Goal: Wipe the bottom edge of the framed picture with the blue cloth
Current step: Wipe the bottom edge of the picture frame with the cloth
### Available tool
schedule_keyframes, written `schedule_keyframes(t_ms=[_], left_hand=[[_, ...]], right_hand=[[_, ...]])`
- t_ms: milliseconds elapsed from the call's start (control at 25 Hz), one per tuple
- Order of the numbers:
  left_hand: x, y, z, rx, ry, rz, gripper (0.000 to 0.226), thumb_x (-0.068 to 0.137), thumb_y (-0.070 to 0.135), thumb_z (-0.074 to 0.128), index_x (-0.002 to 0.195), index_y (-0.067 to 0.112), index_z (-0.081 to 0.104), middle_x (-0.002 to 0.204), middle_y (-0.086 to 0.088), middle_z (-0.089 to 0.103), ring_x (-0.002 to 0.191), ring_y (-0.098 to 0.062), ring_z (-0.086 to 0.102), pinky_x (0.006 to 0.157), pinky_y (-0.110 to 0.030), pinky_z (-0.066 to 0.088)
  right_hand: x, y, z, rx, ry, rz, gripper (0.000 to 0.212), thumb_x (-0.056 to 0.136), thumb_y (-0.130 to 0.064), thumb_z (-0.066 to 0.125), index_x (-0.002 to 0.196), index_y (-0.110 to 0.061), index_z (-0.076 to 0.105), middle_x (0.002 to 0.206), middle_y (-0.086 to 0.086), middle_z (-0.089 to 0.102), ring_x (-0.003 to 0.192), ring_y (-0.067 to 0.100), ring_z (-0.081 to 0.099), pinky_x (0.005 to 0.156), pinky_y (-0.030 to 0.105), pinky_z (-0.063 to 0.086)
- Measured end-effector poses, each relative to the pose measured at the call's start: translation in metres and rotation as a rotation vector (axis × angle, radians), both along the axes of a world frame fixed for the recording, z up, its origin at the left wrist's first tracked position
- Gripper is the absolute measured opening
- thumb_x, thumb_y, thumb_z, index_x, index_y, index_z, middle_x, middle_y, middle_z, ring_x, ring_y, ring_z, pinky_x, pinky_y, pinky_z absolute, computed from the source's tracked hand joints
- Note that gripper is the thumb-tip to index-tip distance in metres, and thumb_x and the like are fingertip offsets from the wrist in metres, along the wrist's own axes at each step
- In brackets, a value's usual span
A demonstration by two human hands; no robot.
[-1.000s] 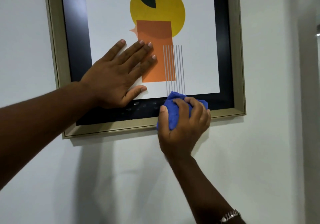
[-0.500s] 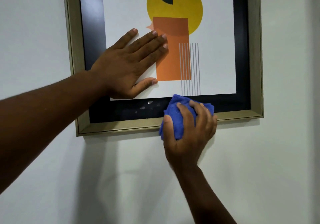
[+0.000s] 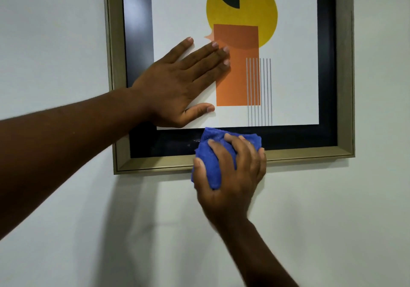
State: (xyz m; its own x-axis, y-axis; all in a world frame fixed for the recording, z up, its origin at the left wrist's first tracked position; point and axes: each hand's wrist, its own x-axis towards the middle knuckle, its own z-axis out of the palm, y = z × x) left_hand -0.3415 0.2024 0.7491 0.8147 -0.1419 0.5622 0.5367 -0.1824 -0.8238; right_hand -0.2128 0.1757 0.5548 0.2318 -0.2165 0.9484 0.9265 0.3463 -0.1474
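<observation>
A framed picture (image 3: 306,153) with a dull gold frame and black inner border hangs on the wall, its art showing a yellow circle and an orange rectangle. My left hand (image 3: 177,87) lies flat and open on the glass at the lower left of the art. My right hand (image 3: 230,176) grips a bunched blue cloth (image 3: 210,153) and presses it against the bottom edge of the frame, a little left of its middle. A few pale specks show on the black border just left of the cloth.
The plain white wall (image 3: 332,220) surrounds the frame on the left, right and below. Shadows of my arms fall on the wall under the frame.
The frame sits further right in the view as my head has turned. My right hand with the cloth has slid slightly left along the bottom edge, toward the specks. My left hand stays flat on the glass.
</observation>
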Motion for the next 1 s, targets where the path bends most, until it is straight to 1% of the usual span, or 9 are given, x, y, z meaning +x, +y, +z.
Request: schedule_keyframes(t_ms=[80, 200, 320, 480, 560, 640, 760, 840, 1000], left_hand=[[-0.001, 0.001, -0.001, 0.021, -0.001, 0.001, 0.078, 0.095, 0.062, 0.015, 0.155, 0.012, 0.007, 0.166, -0.012, 0.009, 0.153, -0.026, 0.006, 0.124, -0.053, 0.012], [-0.001, 0.000, 0.000, -0.003, 0.005, -0.001, 0.079, 0.094, 0.063, 0.014, 0.155, 0.012, 0.007, 0.166, -0.012, 0.010, 0.153, -0.026, 0.007, 0.124, -0.054, 0.013], [-0.001, -0.001, 0.000, -0.014, -0.004, -0.009, 0.079, 0.095, 0.062, 0.015, 0.155, 0.012, 0.008, 0.166, -0.013, 0.010, 0.153, -0.026, 0.007, 0.124, -0.054, 0.013], [-0.002, 0.000, -0.002, -0.006, -0.022, -0.023, 0.078, 0.095, 0.061, 0.016, 0.155, 0.013, 0.009, 0.166, -0.012, 0.011, 0.153, -0.026, 0.008, 0.124, -0.053, 0.012], [-0.004, -0.001, 0.000, -0.014, -0.021, -0.025, 0.078, 0.095, 0.061, 0.014, 0.155, 0.012, 0.009, 0.165, -0.012, 0.010, 0.153, -0.026, 0.008, 0.124, -0.053, 0.012], [-0.002, 0.000, 0.000, -0.016, -0.019, -0.019, 0.078, 0.095, 0.061, 0.014, 0.155, 0.012, 0.009, 0.165, -0.013, 0.011, 0.153, -0.027, 0.008, 0.124, -0.053, 0.013], [-0.001, -0.001, -0.004, -0.007, -0.031, -0.009, 0.077, 0.095, 0.061, 0.016, 0.155, 0.012, 0.009, 0.165, -0.013, 0.011, 0.153, -0.027, 0.009, 0.124, -0.053, 0.013], [-0.001, -0.003, -0.003, -0.039, -0.024, -0.004, 0.076, 0.096, 0.058, 0.015, 0.155, 0.012, 0.007, 0.166, -0.013, 0.009, 0.153, -0.027, 0.007, 0.125, -0.052, 0.011], [-0.001, -0.004, -0.002, -0.064, -0.034, 0.003, 0.068, 0.096, 0.046, 0.013, 0.155, 0.012, 0.007, 0.166, -0.012, 0.007, 0.153, -0.026, 0.004, 0.125, -0.051, 0.009]], right_hand=[[0.011, 0.000, -0.001, 0.012, -0.034, 0.000, 0.037, 0.088, -0.047, 0.057, 0.115, -0.021, 0.061, 0.123, 0.013, 0.065, 0.124, 0.030, 0.052, 0.111, 0.059, 0.033], [-0.014, 0.000, 0.014, -0.028, 0.092, 0.003, 0.035, 0.091, -0.048, 0.054, 0.116, -0.025, 0.061, 0.124, 0.009, 0.064, 0.125, 0.028, 0.052, 0.114, 0.056, 0.030], [-0.006, 0.000, -0.001, -0.004, -0.123, -0.058, 0.039, 0.091, -0.047, 0.055, 0.115, -0.019, 0.067, 0.123, 0.012, 0.065, 0.123, 0.031, 0.055, 0.114, 0.054, 0.032], [-0.005, 0.004, 0.010, 0.026, 0.035, -0.021, 0.038, 0.091, -0.046, 0.055, 0.113, -0.018, 0.066, 0.122, 0.013, 0.065, 0.123, 0.030, 0.054, 0.111, 0.056, 0.034], [-0.021, 0.005, 0.009, 0.006, -0.028, -0.040, 0.039, 0.091, -0.048, 0.053, 0.115, -0.020, 0.066, 0.124, 0.011, 0.065, 0.124, 0.029, 0.053, 0.114, 0.052, 0.032], [-0.009, 0.002, -0.001, -0.002, -0.113, -0.049, 0.042, 0.091, -0.048, 0.055, 0.116, -0.017, 0.066, 0.125, 0.013, 0.065, 0.124, 0.030, 0.053, 0.111, 0.056, 0.035], [0.003, -0.001, 0.002, -0.006, 0.108, -0.027, 0.039, 0.090, -0.043, 0.056, 0.114, -0.014, 0.065, 0.124, 0.015, 0.063, 0.124, 0.034, 0.052, 0.106, 0.064, 0.035], [-0.023, 0.001, 0.011, -0.040, 0.182, 0.001, 0.037, 0.090, -0.044, 0.053, 0.114, -0.018, 0.065, 0.125, 0.013, 0.063, 0.126, 0.032, 0.051, 0.113, 0.060, 0.030], [-0.077, 0.003, 0.011, -0.132, 0.043, -0.007, 0.040, 0.092, -0.049, 0.049, 0.121, -0.024, 0.062, 0.130, 0.009, 0.061, 0.131, 0.028, 0.047, 0.116, 0.052, 0.026]])
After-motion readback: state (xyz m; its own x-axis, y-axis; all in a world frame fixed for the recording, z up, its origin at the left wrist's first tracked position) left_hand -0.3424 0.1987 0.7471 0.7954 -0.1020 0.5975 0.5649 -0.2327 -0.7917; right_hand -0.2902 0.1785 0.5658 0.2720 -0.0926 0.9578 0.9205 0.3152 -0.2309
